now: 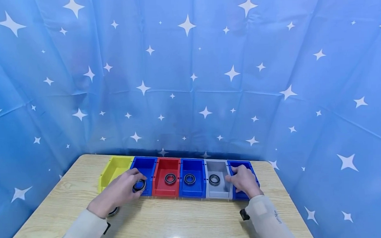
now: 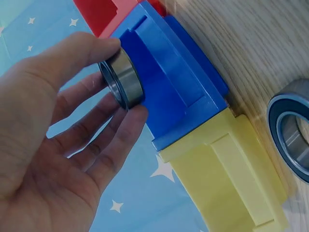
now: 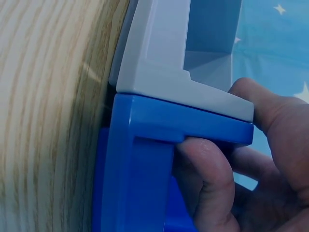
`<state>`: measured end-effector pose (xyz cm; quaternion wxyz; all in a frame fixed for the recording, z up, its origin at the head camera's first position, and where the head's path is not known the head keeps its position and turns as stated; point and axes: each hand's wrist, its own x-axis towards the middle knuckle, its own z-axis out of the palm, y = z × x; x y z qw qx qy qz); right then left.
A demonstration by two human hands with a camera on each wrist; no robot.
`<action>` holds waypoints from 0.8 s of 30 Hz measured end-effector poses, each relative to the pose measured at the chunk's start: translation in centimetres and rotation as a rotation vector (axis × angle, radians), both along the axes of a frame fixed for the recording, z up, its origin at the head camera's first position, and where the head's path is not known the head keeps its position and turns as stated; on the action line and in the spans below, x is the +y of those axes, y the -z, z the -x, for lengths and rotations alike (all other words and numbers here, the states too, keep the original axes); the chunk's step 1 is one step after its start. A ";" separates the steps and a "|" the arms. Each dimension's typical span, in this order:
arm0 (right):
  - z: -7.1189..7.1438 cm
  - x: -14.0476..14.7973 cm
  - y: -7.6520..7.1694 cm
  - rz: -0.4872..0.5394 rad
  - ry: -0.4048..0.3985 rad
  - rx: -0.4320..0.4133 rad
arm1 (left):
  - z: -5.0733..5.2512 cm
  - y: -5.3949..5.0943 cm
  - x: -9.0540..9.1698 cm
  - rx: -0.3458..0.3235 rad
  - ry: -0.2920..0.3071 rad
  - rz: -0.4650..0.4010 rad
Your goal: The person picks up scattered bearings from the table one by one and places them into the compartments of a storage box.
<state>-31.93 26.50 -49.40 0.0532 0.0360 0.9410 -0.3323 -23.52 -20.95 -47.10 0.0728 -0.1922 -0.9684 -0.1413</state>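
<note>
My left hand (image 1: 126, 187) pinches a ball bearing (image 2: 124, 79) by its outer ring, thumb on one side and fingertips on the other. The bearing is held tilted over the blue bin (image 2: 166, 63) that stands second from the left. My right hand (image 1: 243, 180) grips the adjoining walls of the grey bin (image 3: 159, 82) and the rightmost blue bin (image 3: 149, 121); fingers reach inside the blue one. Single bearings lie in the red bin (image 1: 170, 179), the middle blue bin (image 1: 189, 179) and the grey bin (image 1: 214, 180).
Another bearing (image 2: 289, 130) lies on the wooden table (image 1: 169, 224), partly hidden by the left wrist in the head view. A yellow bin (image 1: 113, 167) ends the row at the left. Behind the table hangs a blue curtain (image 1: 188, 63) with white stars.
</note>
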 end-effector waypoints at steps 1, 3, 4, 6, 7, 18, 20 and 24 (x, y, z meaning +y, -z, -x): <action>0.0 0.0 0.0 -0.002 0.001 -0.002 | 0.1 0.0 0.0 0.003 -0.006 0.003; 0.0 0.0 0.1 -0.005 0.002 -0.007 | 0.4 0.2 0.0 0.015 -0.013 0.010; 0.0 0.0 0.1 -0.006 0.004 -0.008 | 0.6 0.2 0.0 0.025 -0.016 0.012; 0.0 0.0 0.1 -0.003 0.004 -0.006 | 0.8 0.3 -0.1 0.046 -0.017 0.018; 0.0 0.1 0.1 -0.002 0.003 -0.005 | 1.0 0.4 -0.1 0.055 -0.016 0.021; 0.0 0.1 0.4 0.012 0.002 0.008 | 2.3 0.9 0.1 0.012 -0.038 0.048; 0.0 0.1 0.4 0.018 0.003 0.011 | 2.6 1.1 0.1 -0.002 -0.044 0.056; 0.0 0.1 0.3 0.024 0.006 0.014 | 3.3 1.4 0.3 -0.013 -0.044 0.073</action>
